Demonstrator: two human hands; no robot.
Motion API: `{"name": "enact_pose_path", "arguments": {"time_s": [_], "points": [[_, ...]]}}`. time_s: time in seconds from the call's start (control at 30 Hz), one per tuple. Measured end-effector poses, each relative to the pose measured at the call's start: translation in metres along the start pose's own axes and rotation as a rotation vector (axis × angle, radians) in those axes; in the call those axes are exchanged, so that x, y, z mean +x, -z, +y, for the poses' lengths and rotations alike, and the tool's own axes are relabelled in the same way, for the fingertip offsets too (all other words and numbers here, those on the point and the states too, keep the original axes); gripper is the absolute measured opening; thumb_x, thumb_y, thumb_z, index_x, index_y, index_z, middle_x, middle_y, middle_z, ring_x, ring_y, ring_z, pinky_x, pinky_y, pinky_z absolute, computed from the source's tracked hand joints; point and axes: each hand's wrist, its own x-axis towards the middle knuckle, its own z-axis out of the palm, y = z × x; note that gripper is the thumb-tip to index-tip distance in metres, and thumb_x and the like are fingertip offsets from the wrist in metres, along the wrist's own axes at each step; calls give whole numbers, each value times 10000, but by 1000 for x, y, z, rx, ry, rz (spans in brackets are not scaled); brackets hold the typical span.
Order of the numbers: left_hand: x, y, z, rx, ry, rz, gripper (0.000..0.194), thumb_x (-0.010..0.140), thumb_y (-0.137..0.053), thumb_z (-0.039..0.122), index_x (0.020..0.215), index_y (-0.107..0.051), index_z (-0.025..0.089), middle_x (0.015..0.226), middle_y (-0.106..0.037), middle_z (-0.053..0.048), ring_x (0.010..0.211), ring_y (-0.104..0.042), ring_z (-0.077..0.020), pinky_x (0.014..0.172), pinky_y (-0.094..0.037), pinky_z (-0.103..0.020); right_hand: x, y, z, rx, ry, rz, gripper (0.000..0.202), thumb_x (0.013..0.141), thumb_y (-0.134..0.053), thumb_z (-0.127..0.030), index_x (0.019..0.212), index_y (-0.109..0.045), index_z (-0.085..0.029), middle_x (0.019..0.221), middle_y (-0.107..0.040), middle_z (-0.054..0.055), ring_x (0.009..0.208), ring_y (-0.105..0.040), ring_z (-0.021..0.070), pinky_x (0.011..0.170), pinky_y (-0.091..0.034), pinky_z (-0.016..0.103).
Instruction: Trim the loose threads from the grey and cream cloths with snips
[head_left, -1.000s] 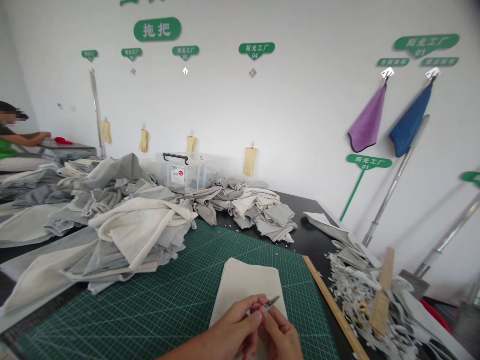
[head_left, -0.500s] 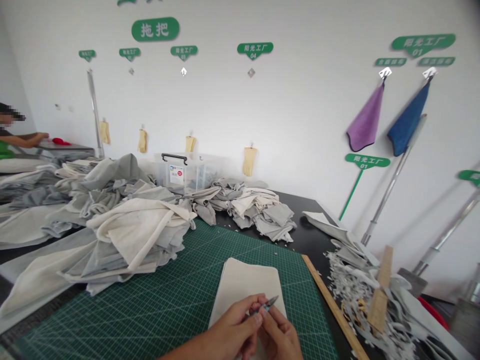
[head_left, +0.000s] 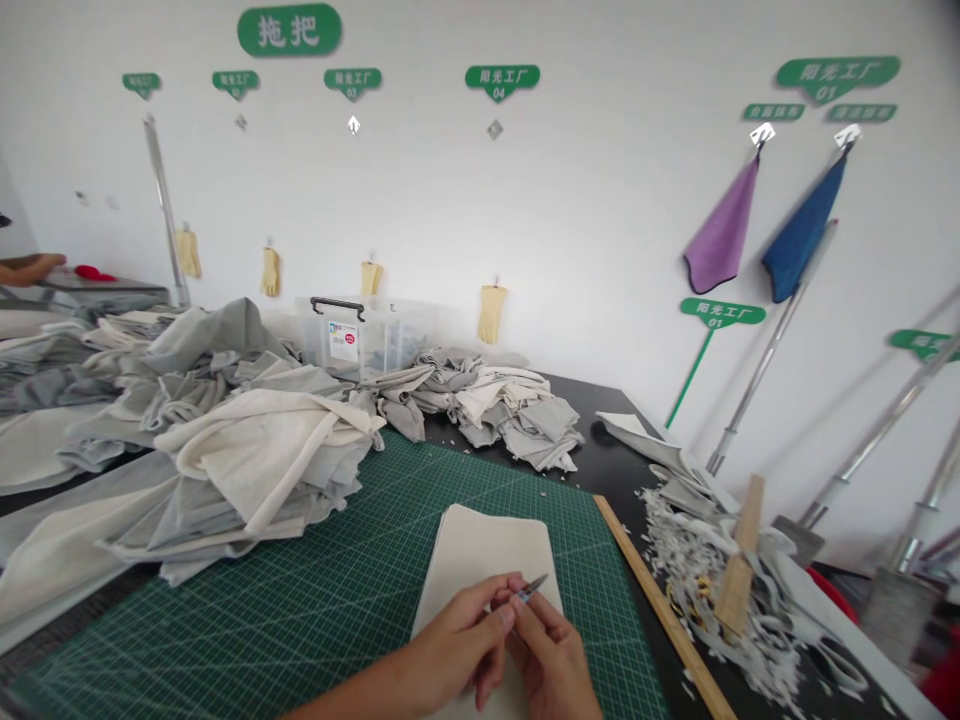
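Note:
Both hands meet over a stack of cream cloth (head_left: 487, 545) lying on the green cutting mat (head_left: 315, 600). Between their fingertips is a small pointed-blade tool (head_left: 534, 587), with a dark metal tip aimed up and to the right and a light-blue part near the fingers. My left hand (head_left: 469, 635) has its fingers closed around the tool's lower end. My right hand (head_left: 551, 655) pinches it near the blade. Most of the tool is hidden by the fingers, so its exact kind cannot be made out.
Grey and cream cloths (head_left: 255, 450) are heaped at left, with another pile (head_left: 517, 410) behind the mat. A wooden ruler (head_left: 660, 605) lies along the mat's right edge. Scraps (head_left: 697, 570) and a wooden strip (head_left: 739, 560) lie beyond. A clear bin (head_left: 341, 340) stands behind.
The view has shifted slightly, so the scene sits a little higher and to the left. Both hands keep the small pointed-blade tool in much the same grip over the cloth.

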Motion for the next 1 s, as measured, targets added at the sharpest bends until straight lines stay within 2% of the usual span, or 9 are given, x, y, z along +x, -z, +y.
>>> {"name": "enact_pose_path", "arguments": {"time_s": [0.17, 0.3, 0.4, 0.53, 0.63, 0.7, 0.8, 0.9, 1.0], "points": [[-3, -1, 3, 81, -23, 26, 679, 885, -472, 534, 1369, -359, 71, 476, -448, 84, 370, -361, -75, 368, -306, -173, -6, -5, -3, 3, -6, -22, 347, 617, -838, -294, 913, -737, -145, 897, -741, 95, 823, -676, 196, 760, -527, 283], [-4, 0, 9, 133, -39, 78, 651, 904, -445, 528, 1364, -374, 73, 484, -463, 78, 381, -378, -76, 392, -318, -179, -7, -17, -8, -5, 25, -28, 258, 680, -793, -268, 891, -729, -136, 863, -729, 73, 782, -664, 169, 705, -521, 245], [4, 10, 19, 154, -52, 120, 607, 922, -419, 505, 1340, -398, 65, 452, -462, 82, 369, -387, -77, 396, -303, -176, 4, -33, -14, -37, 27, -61, 207, 723, -757, -268, 869, -717, -128, 784, -718, 52, 655, -650, 141, 625, -512, 226], [16, 29, 35, 190, -123, 170, 543, 933, -409, 481, 1275, -456, 62, 414, -470, 80, 350, -385, -73, 391, -258, -170, 26, -55, -19, -52, 19, -156, 233, 756, -712, -368, 814, -686, -144, 591, -658, 6, 458, -589, 135, 466, -470, 230], [6, 31, 42, 200, -128, 196, 522, 944, -394, 471, 1263, -470, 65, 409, -449, 87, 348, -370, -70, 385, -254, -168, 25, -65, -18, -58, 10, -160, 203, 760, -710, -331, 812, -684, -136, 611, -662, 11, 497, -606, 141, 471, -478, 228], [-11, 24, 44, 191, -102, 195, 541, 944, -396, 477, 1310, -428, 80, 444, -457, 87, 368, -380, -71, 390, -279, -167, 11, -66, -16, -41, -6, -116, 164, 749, -727, -265, 831, -699, -126, 723, -698, 34, 621, -640, 139, 575, -513, 224], [-39, 2, 44, 189, -53, 149, 571, 938, -421, 477, 1360, -376, 95, 499, -468, 82, 407, -401, -71, 417, -324, -174, -24, -61, -14, 19, -33, -30, 158, 732, -749, -232, 858, -720, -141, 858, -721, 44, 752, -644, 128, 713, -517, 218], [-62, -23, 41, 169, 11, 84, 585, 945, -397, 484, 1384, -355, 101, 530, -480, 67, 425, -410, -73, 427, -331, -180, -60, -49, -9, 27, -48, 49, 202, 704, -778, -249, 879, -732, -160, 858, -729, 41, 760, -650, 136, 740, -520, 237], [-80, -40, 30, 152, 90, 44, 605, 939, -393, 501, 1407, -341, 120, 572, -496, 49, 431, -414, -72, 427, -336, -182, -88, -35, 2, 21, -90, 105, 274, 651, -818, -266, 895, -742, -166, 875, -742, 61, 793, -671, 165, 759, -527, 257]]}}
